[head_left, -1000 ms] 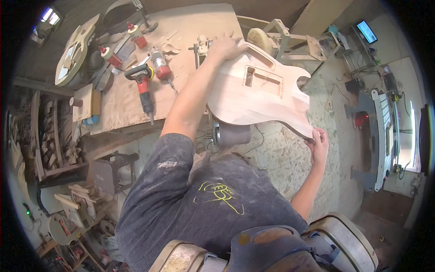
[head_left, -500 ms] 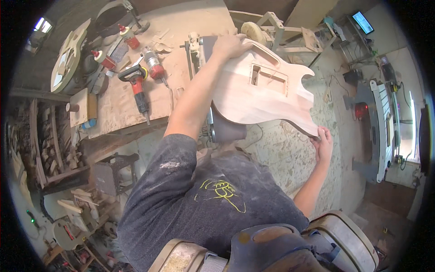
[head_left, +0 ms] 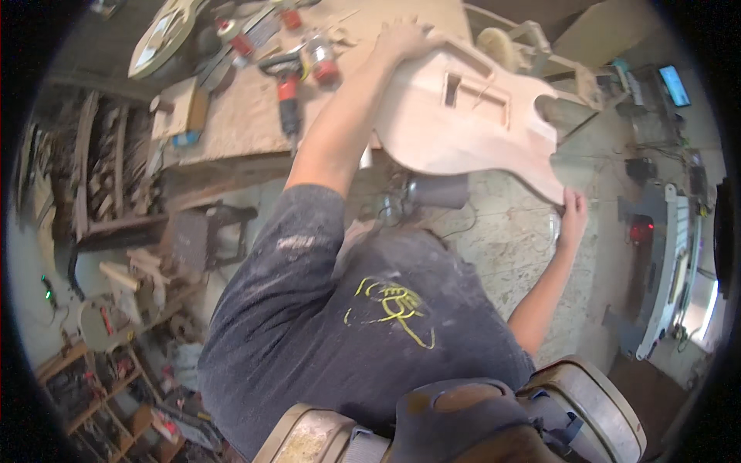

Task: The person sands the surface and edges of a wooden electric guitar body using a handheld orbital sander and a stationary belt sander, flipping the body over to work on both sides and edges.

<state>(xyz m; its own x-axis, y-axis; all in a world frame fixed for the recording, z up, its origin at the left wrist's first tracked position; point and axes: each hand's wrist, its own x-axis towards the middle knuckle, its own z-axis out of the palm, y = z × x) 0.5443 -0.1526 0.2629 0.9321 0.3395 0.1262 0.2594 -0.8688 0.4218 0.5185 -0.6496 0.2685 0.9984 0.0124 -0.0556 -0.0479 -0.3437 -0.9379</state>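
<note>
A dark grey, dusty short-sleeved shirt bears a loose yellow line drawing across its front. On the pale plywood workbench lie a red-and-black handheld power tool, a red-and-silver power tool and a red bottle with a whitish top. Blur hides any lettering on these and leaves me unable to tell whether the left fingers close around the edge they touch.

The left arm reaches far forward, its hand laid over the upper left edge of a pale, bare-wood guitar body with routed cavities. The right arm angles outward, bent at the elbow, its hand pinching the body's narrow lower right end. The hands are well apart, with the body slanting between them in front of the person, beside the bench and above a dark grey cylinder.
</note>
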